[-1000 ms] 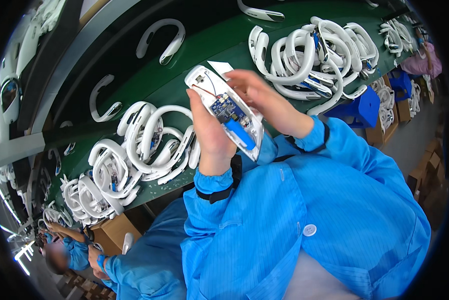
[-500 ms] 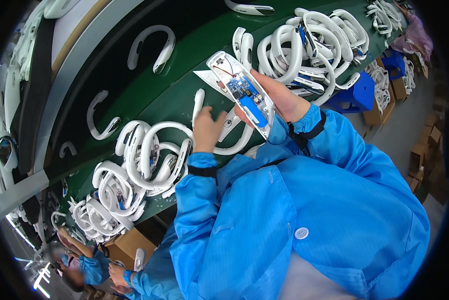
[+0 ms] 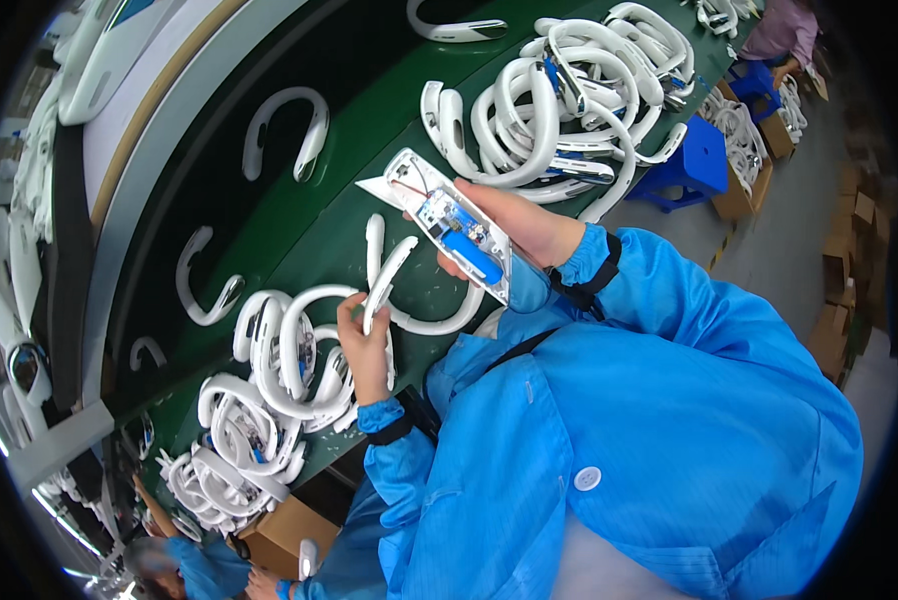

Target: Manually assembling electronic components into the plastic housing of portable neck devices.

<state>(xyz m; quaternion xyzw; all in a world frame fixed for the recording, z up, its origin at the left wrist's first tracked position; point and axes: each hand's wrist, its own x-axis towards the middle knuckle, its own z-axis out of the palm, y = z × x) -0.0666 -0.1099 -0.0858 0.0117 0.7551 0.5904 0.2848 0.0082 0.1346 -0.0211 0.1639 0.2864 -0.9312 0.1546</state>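
An opened white curved device housing [image 3: 406, 168] rests in my right hand [image 3: 531, 226], its fingers wrapped round the underside. Inside it show a blue circuit board [image 3: 447, 214], thin red and dark wires, and a blue cylindrical battery [image 3: 472, 257]. My left hand [image 3: 367, 358] pinches the lower end of a slim white shell piece [image 3: 393, 268], which stands up tilted from the fingers. Beside that piece, a white curved neckband part [image 3: 439, 325] lies on the green bench.
White U-shaped neckbands are heaped to the left [image 3: 254, 420] and at the upper right [image 3: 559, 110]. Others lie spaced on a dark belt [image 3: 204, 160]. Blue stools [image 3: 684, 165] and cartons [image 3: 834, 250] stand at right. Co-workers sit at lower left and upper right.
My left hand has moved down and closed on the slim white shell piece, lifting it. The right hand still holds the opened housing, now slightly lower and further left in view.
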